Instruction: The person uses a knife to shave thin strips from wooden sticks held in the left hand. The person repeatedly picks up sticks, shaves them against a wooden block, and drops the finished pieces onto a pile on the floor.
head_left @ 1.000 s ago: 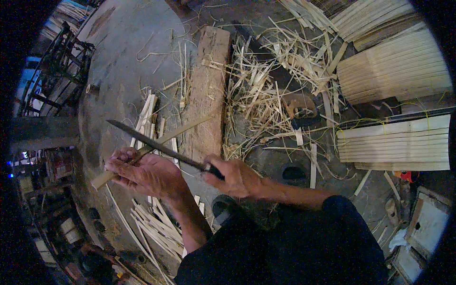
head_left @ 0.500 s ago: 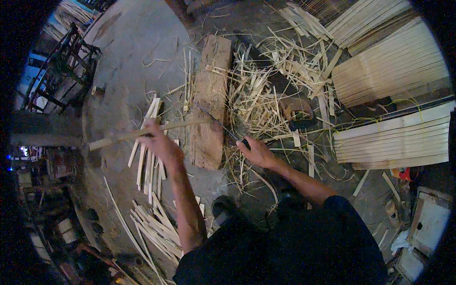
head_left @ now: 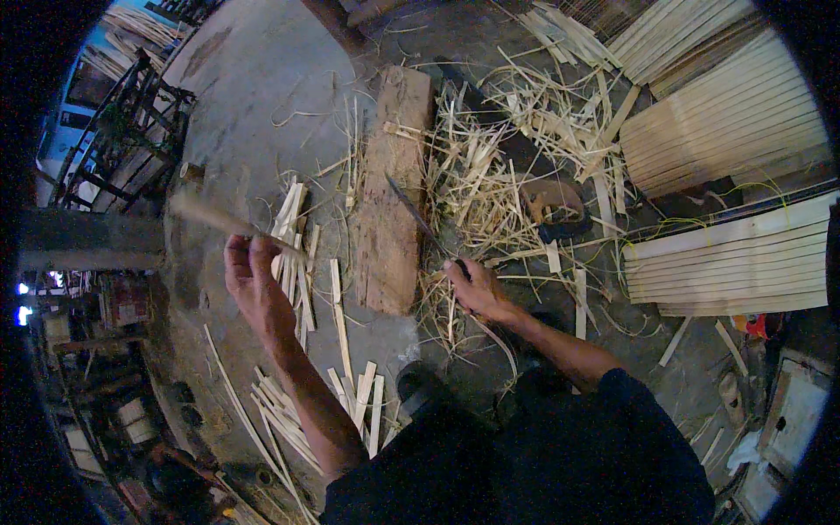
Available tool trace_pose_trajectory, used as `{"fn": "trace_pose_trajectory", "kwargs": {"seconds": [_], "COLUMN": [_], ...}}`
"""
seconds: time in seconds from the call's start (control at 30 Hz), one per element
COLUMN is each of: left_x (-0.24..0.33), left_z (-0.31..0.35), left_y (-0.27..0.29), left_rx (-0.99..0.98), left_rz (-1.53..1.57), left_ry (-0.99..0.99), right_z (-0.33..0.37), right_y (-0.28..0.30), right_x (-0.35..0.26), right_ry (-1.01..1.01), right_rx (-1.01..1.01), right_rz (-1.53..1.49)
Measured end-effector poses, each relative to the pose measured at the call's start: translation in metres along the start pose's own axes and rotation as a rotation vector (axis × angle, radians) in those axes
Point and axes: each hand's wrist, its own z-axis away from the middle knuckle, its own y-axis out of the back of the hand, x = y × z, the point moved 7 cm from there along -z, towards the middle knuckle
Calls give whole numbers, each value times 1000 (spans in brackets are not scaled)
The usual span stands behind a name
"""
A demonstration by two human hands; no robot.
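Note:
My left hand [head_left: 255, 282] pinches a pale wooden strip [head_left: 223, 219], its far end smeared by motion, above a pile of split strips [head_left: 297, 223] on the floor. In my right hand [head_left: 477, 289] is the dark handle of a knife; the thin blade [head_left: 407, 201] points up and left across the right edge of a thick wooden block [head_left: 389, 219]. The strip is off the block, to its left. Another bundle of strips [head_left: 367, 398] lies by my feet, partly hidden behind my left forearm.
Curly shavings [head_left: 481, 184] heap up right of the block, with a brown curved object [head_left: 551, 201] among them. Slatted panels [head_left: 709, 114] lie at the right. A dark wooden frame [head_left: 131, 131] stands far left, near a short tube-shaped piece [head_left: 191, 172].
My left hand has drawn the strip leftward off the block and tilted it, its left end now raised. The knife stays in my right hand, nearly in place.

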Motion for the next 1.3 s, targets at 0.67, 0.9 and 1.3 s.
{"fn": "trace_pose_trajectory", "kwargs": {"seconds": [0.67, 0.9, 1.3], "left_x": [30, 49, 71], "left_z": [9, 31, 38], "left_y": [30, -2, -21], "left_rx": [432, 556, 666], "left_rz": [182, 184, 127], "left_ry": [-201, -205, -169], "right_z": [29, 20, -15], "right_y": [0, -19, 12], "right_x": [-79, -92, -45], "right_ry": [384, 521, 340], "right_rx": [11, 9, 154], "right_rz": [176, 312, 378]}}
